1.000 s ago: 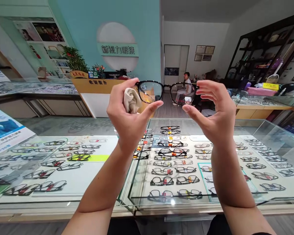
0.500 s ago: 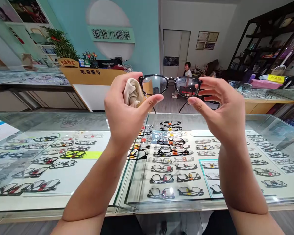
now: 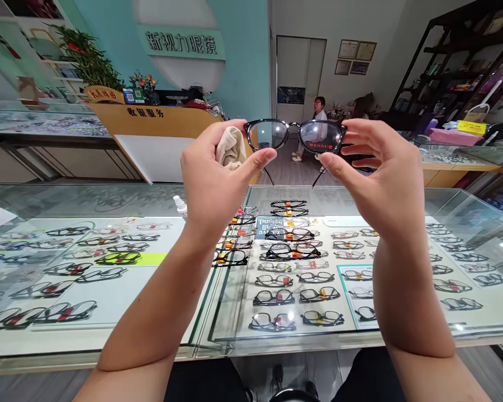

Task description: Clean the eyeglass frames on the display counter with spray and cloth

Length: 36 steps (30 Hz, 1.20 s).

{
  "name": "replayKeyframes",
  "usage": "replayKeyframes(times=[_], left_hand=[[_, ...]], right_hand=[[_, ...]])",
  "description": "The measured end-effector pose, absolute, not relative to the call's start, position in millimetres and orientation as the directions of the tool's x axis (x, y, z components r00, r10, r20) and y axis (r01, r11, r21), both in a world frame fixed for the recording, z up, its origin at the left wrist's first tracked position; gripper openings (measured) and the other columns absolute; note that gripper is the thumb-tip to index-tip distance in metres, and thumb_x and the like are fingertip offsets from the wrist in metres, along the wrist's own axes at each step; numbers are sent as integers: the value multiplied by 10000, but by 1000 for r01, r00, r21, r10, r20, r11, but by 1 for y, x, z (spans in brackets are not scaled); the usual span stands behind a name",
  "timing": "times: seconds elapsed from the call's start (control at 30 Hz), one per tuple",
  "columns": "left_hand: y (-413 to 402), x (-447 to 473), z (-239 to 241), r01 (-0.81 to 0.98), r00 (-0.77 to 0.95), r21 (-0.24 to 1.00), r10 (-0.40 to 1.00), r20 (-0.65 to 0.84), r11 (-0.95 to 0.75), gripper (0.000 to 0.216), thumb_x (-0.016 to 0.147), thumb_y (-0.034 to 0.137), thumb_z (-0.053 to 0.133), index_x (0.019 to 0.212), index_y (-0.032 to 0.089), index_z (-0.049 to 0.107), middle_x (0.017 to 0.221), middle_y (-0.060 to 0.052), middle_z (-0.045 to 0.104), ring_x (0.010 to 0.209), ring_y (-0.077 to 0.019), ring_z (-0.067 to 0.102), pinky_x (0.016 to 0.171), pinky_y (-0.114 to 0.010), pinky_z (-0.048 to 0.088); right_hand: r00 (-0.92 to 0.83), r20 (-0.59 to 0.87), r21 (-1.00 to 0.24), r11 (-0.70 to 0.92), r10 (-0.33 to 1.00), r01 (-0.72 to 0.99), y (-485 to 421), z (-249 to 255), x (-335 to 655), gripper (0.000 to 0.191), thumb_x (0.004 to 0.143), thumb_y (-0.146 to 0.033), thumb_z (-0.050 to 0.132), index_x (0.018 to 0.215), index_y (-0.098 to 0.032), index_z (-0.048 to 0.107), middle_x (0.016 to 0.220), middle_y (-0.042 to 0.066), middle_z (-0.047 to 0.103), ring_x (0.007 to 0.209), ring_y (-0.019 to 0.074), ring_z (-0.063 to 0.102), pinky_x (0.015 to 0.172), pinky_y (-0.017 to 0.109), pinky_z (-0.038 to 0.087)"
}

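Observation:
A pair of black-framed eyeglasses is held up in front of me above the glass counter, lenses upright and temples hanging below. My left hand grips its left end between thumb and fingers. Tucked in that same hand is a crumpled cream cloth. On the other end, my right hand pinches the frame by the right hinge. Red lettering shows on the right lens. Under my arms, rows of eyeglasses lie inside the glass display case.
A small white spray bottle stands on the counter beside my left wrist. Beyond are a wooden reception desk with a plant, a seated person, and a dark shelf at right. A stool shows below.
The view has tilted down and shifted slightly. The glasses are turned a little, so the red lettering reads more plainly. Both hands keep their grip, and the spray bottle shows more.

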<state>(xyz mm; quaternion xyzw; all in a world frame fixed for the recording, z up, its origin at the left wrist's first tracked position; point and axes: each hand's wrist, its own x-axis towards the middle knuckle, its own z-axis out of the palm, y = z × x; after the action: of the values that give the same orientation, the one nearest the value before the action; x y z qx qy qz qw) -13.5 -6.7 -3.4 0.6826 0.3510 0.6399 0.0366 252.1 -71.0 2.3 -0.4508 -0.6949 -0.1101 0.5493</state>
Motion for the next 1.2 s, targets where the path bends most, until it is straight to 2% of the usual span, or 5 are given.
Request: replayKeyframes(times=[0.23, 0.5, 0.77, 0.97, 1.2], left_hand=[[-4, -15, -2, 486, -17, 449, 506, 862, -749, 833, 866, 970, 739, 1332, 281, 765, 1162, -38, 835, 1271, -374, 743, 978, -629, 640], [-13, -8, -3, 533, -49, 383, 424, 905, -755, 776, 838, 952, 786, 1311, 336, 763, 1285, -35, 827, 1253, -369, 755, 1056, -623, 639], [-12, -7, -4, 560, -49, 367, 412, 910, -743, 703, 869, 913, 785, 1315, 371, 767, 1265, -26, 830, 1253, -369, 761, 1050, -596, 660], [-17, -3, -3, 525, -94, 399, 414, 905, -752, 618, 826, 850, 877, 1240, 397, 807, 1221, -24, 851, 1167, -361, 797, 1055, -580, 680], [-18, -4, -2, 505, -86, 410, 428, 899, -760, 632, 788, 842, 910, 1241, 411, 820, 1225, -28, 848, 1184, -373, 791, 1073, -606, 680]], right_hand=[[26, 833, -383, 542, 553, 748, -74, 5, 247, 566, 1030, -631, 795, 1484, -296, 755, 1408, 135, 839, 1265, 393, 822, 971, 575, 723], [19, 832, -355, 506, 554, 787, -77, 6, 245, 497, 1036, -492, 795, 1492, -292, 781, 1369, 121, 863, 1177, 388, 844, 1051, 656, 684], [-7, 821, -333, 489, 570, 807, -80, 8, 242, 473, 1065, -462, 751, 1503, -284, 773, 1369, 126, 860, 1173, 382, 841, 1059, 638, 674], [9, 827, -347, 496, 563, 796, -81, 9, 242, 481, 1067, -521, 750, 1495, -304, 773, 1360, 120, 860, 1143, 380, 844, 1039, 636, 679], [12, 875, -295, 515, 483, 805, -82, 7, 242, 510, 1052, -631, 753, 1463, -330, 781, 1311, 107, 872, 1148, 379, 840, 1053, 610, 694]])
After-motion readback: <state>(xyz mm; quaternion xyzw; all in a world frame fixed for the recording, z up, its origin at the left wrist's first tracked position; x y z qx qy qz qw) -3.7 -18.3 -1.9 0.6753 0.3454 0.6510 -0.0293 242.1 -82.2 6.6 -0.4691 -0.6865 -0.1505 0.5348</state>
